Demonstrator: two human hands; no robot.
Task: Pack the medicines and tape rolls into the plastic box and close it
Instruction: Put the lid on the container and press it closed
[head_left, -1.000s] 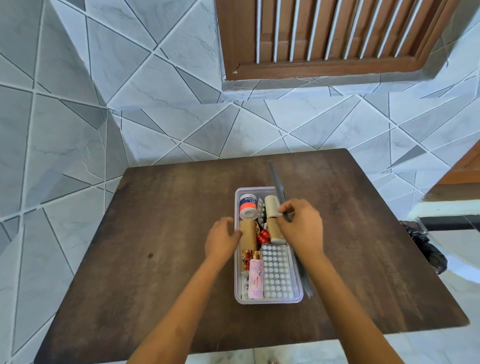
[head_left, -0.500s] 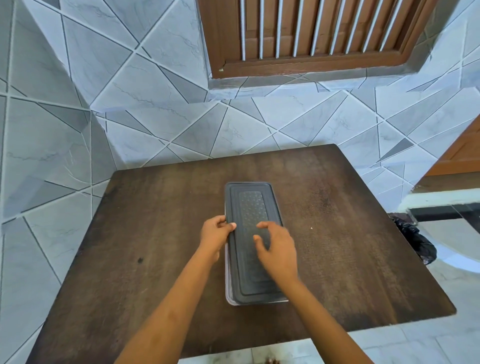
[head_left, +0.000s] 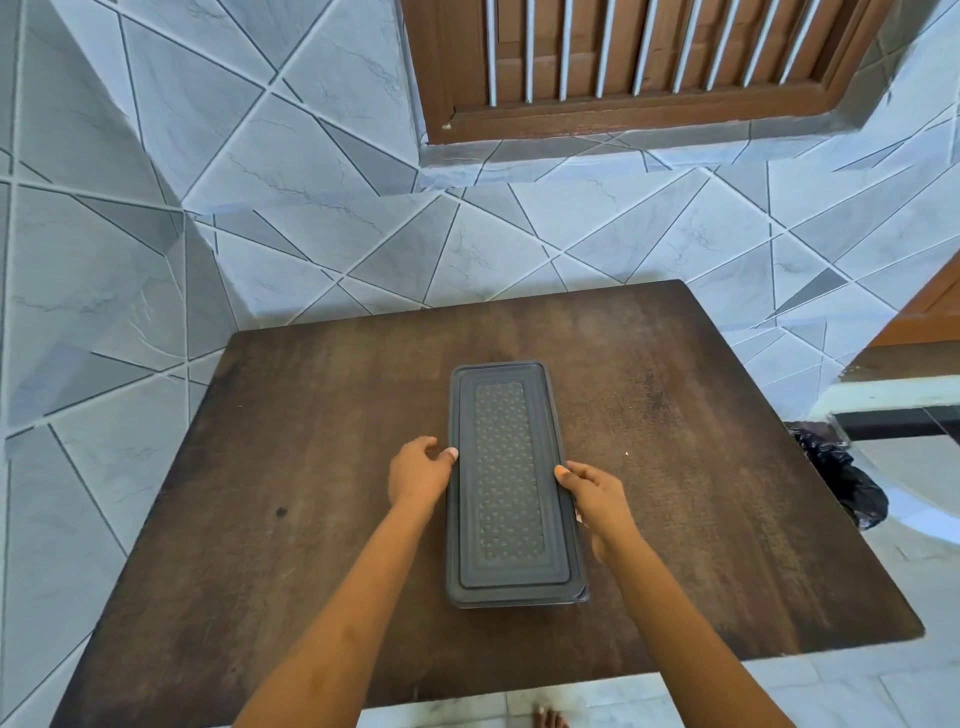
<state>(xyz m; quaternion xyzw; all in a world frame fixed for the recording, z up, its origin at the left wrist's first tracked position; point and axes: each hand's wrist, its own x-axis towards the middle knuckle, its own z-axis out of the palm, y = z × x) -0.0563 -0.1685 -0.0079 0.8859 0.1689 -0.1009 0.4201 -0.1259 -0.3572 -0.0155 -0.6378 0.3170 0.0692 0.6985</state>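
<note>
Lid (head_left: 506, 478) (dark grey) covers the plastic box (head_left: 583, 594) on the table (head_left: 322, 426); left hand (head_left: 418, 475) and right hand (head_left: 597, 496) grip its long sides.

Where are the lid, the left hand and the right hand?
lid (head_left: 509, 483): head view, middle of its dotted panel.
left hand (head_left: 418, 475): head view, back of the hand.
right hand (head_left: 597, 501): head view, back of the hand.

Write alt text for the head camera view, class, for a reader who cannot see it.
A dark grey lid covers a long plastic box on a brown wooden table. The person's left hand and right hand press against its long sides. Grey patterned tiles and a slatted wooden window lie behind.
</note>
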